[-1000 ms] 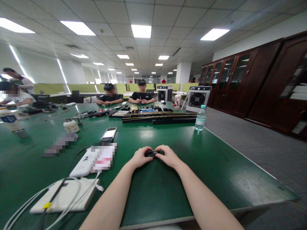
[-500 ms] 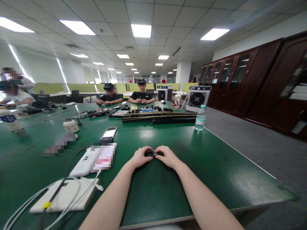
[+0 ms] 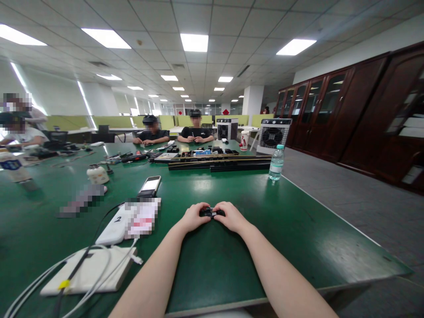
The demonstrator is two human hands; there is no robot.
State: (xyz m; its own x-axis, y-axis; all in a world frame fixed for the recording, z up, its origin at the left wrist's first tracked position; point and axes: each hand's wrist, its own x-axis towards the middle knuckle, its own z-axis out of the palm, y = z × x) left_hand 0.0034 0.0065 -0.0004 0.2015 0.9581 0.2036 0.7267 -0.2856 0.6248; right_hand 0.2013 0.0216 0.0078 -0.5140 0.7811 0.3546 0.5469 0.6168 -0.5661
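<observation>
Just above the green tabletop (image 3: 212, 265), a small black part with a shiny metallic piece in its middle (image 3: 212, 213) sits between my two hands. My left hand (image 3: 194, 216) pinches its left end between thumb and fingers. On the other end, my right hand (image 3: 230, 215) has thumb and fingers closed in the same way. The fingers cover both ends, and the part is too small for me to tell its exact kind.
To the left lie a phone (image 3: 149, 186), a white power bank marked 2 (image 3: 111, 227), a pale flat box (image 3: 96, 274) and cables. Long black rails (image 3: 241, 164) lie across the back, beside a water bottle (image 3: 276, 163). Two people (image 3: 195, 133) sit at the far side.
My hands stay in nearly the same place. The right fingers have shifted slightly, and more of the black part and its metallic middle shows between the hands.
</observation>
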